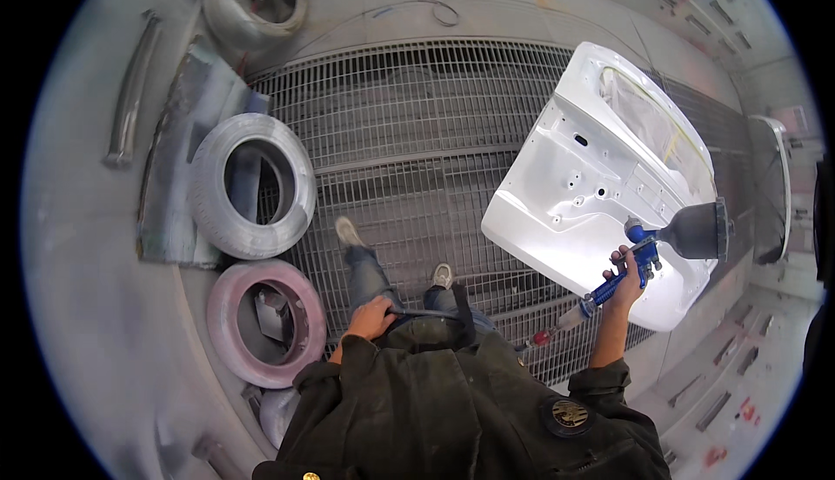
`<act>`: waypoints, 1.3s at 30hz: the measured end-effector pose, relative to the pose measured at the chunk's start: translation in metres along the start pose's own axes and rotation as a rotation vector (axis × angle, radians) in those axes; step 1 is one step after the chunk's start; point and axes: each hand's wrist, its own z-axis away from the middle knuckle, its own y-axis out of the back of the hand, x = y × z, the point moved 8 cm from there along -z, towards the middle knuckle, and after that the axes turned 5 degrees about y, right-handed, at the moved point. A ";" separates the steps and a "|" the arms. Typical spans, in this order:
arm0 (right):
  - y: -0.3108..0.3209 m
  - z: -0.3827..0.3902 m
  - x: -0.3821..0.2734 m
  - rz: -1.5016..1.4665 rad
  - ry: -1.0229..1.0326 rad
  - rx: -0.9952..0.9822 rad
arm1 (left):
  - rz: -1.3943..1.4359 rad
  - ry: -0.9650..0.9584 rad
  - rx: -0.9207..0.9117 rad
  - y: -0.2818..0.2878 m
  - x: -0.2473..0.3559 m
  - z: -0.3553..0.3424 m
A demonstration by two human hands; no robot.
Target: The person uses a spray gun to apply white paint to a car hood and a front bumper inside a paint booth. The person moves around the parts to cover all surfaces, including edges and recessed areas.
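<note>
My right hand [623, 278] is closed around the blue handle of a spray gun [648, 254] with a grey cup [698, 230] on top, held close to the lower edge of a glossy white car door panel [591, 184]. A hose fitting with a red tip [557, 328] hangs from the gun's handle. My left hand [372, 318] rests at my hip, gripping a dark strap or hose [435, 313] that runs across my waist. I stand on the metal floor grating [409, 115], both feet visible below me.
A grey paint-dusted tyre [252, 186] and a pink-dusted tyre [265, 323] lie at the left of the grating. Another tyre [257, 2] sits at the far left corner. Flat panels [187, 150] and a trim strip [130, 89] lie by the wall.
</note>
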 end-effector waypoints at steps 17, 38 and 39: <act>-0.098 0.137 0.001 -0.033 -0.048 0.648 | -0.196 -0.311 -0.445 0.254 -0.061 -0.216; -0.228 0.173 0.054 -0.621 0.028 1.560 | -1.125 -0.857 -0.819 0.322 0.208 -0.526; -0.247 0.182 0.052 -0.646 0.031 1.596 | -1.196 -0.916 -0.865 0.324 0.221 -0.533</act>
